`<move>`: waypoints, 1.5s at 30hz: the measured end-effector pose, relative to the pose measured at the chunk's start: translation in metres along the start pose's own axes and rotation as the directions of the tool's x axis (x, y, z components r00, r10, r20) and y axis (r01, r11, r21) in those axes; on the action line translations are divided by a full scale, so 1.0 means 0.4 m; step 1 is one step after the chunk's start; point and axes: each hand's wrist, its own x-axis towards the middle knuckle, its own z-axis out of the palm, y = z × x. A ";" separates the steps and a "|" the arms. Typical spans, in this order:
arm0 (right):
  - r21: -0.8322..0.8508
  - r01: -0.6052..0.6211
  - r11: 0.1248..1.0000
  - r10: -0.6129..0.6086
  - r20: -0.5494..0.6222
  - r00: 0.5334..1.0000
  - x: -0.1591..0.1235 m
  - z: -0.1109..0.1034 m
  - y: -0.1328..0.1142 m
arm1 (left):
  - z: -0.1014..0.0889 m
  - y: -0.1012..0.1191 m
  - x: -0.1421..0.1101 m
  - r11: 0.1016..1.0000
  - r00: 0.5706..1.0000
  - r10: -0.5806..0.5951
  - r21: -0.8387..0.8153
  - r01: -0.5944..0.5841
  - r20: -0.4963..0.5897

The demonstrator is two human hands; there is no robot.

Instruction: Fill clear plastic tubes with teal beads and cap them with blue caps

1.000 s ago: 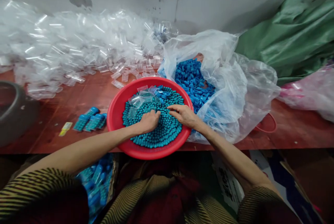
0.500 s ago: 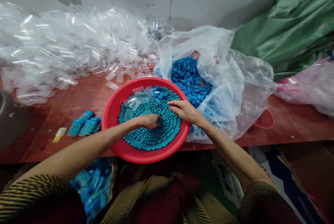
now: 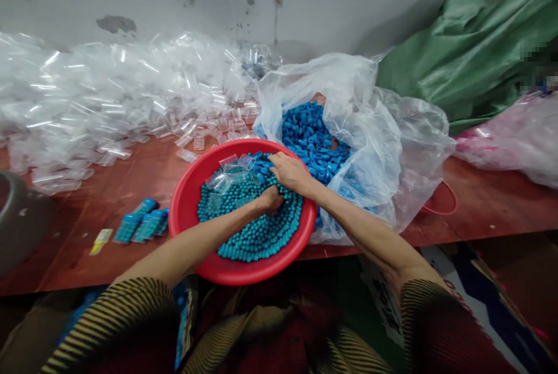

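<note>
A red plastic basin [image 3: 182, 209] full of small teal beads [image 3: 248, 240] stands before me. My left hand [image 3: 272, 199] is down among the beads, its fingers curled in; whatever they hold is hidden. Just above it, my right hand [image 3: 293, 174] reaches over the basin's right side. Its thumb and forefinger are apart, at the edge of some blue plastic caps [image 3: 261, 166] lying on the beads. Several clear plastic containers [image 3: 224, 179] rest left of those caps.
Clear containers [image 3: 108, 100] are heaped along the wall. Blue caps [image 3: 311, 135] spill from a plastic bag [image 3: 370, 129]. Filled teal containers [image 3: 142, 224], a yellow-and-white label [image 3: 101, 241] and a grey tub [image 3: 21, 223] are on the left. A red sieve [image 3: 442, 198] and green sheeting [image 3: 453, 60] are on the right.
My left hand has moved right through the beads. My right hand has moved forward and left to the blue caps in the basin. The camera view has shifted slightly.
</note>
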 end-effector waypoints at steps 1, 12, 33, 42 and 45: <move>-0.068 -0.008 0.998 0.011 0.049 0.999 0.019 0.006 -0.007 | 0.005 0.003 0.007 0.998 1.000 -0.010 -0.062 0.010 -0.002; -0.229 0.024 0.973 0.017 0.178 0.984 -0.028 -0.007 0.003 | -0.105 -0.019 -0.108 0.858 0.991 -0.012 -0.508 0.078 0.133; -0.200 0.058 0.978 0.020 0.367 0.930 -0.079 0.062 -0.109 | -0.193 -0.047 -0.237 0.805 0.979 -0.038 -0.575 0.148 0.199; 0.044 0.166 0.985 -0.170 0.391 0.905 -0.071 0.105 -0.113 | -0.196 -0.048 -0.262 0.705 0.968 0.161 -0.709 0.024 0.192; 0.212 0.100 0.972 -0.176 0.374 0.911 -0.061 0.095 -0.087 | -0.199 -0.056 -0.260 0.720 0.976 0.182 -0.693 -0.046 0.124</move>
